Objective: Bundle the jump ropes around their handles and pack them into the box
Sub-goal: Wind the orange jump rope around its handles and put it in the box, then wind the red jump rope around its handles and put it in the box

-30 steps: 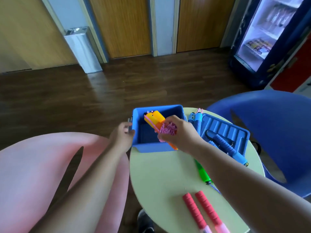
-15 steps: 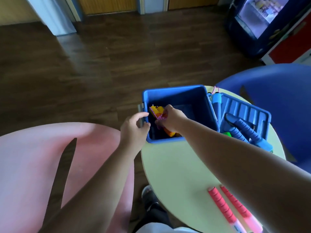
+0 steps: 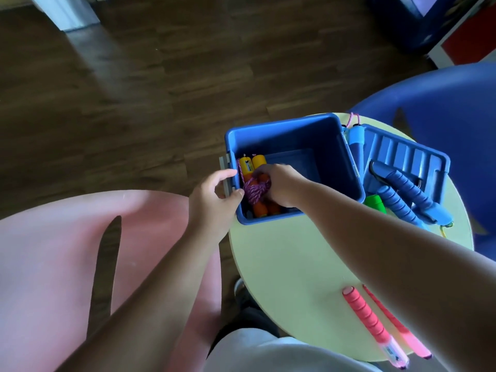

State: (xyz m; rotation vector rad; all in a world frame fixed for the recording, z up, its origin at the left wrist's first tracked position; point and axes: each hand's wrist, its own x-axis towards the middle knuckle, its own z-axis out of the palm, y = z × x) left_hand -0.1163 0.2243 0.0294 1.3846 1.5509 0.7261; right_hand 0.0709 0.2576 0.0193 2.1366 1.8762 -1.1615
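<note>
Evidently, one bundled rope was being seated against the box's left wall.
The left grip (image 3: 212, 201) pinched the box (image 3: 281, 125) wall, likely bracing it at the tabletop (image 3: 281, 260) edge. The right grip (image 3: 279, 187) curled round the orange-handled bundle (image 3: 256, 193) inside, which left the box's right half free for the pink rope (image 3: 367, 315) and blue ropes (image 3: 402, 196) outside.

What stays out of my sight around the box (image 3: 349, 167)

My right hand (image 3: 279, 183) covers its own fingertips, so I cannot tell its grip on the purple-corded bundle (image 3: 255, 190). The yellow handle's label is too small to read. My forearm hides most of the green handle (image 3: 374, 203) and part of the pink handles (image 3: 367, 315).
</note>
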